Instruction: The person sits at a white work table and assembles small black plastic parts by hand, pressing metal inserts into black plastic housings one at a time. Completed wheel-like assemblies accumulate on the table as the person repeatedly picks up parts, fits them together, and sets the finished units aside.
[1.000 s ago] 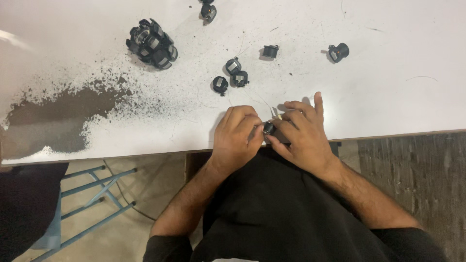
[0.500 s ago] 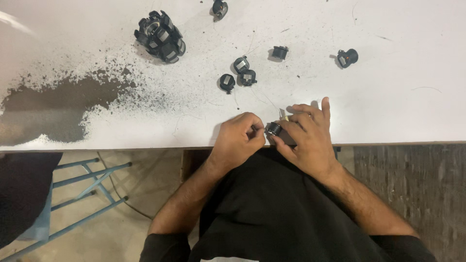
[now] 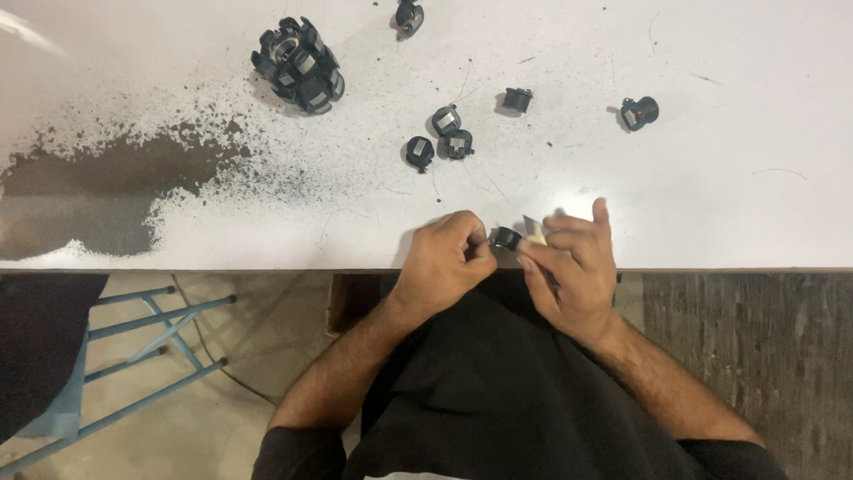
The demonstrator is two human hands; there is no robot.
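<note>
The left hand's point(image 3: 444, 258) fingers point(image 3: 475, 238) pinch a small black round part point(image 3: 506, 237) at the white bench's point(image 3: 711, 231) near edge. Just to its right, the right hand's point(image 3: 573, 271) fingers clamp a small pale flat piece point(image 3: 534, 230), touching it. Similar black parts point(image 3: 442, 133) lie farther back.
</note>
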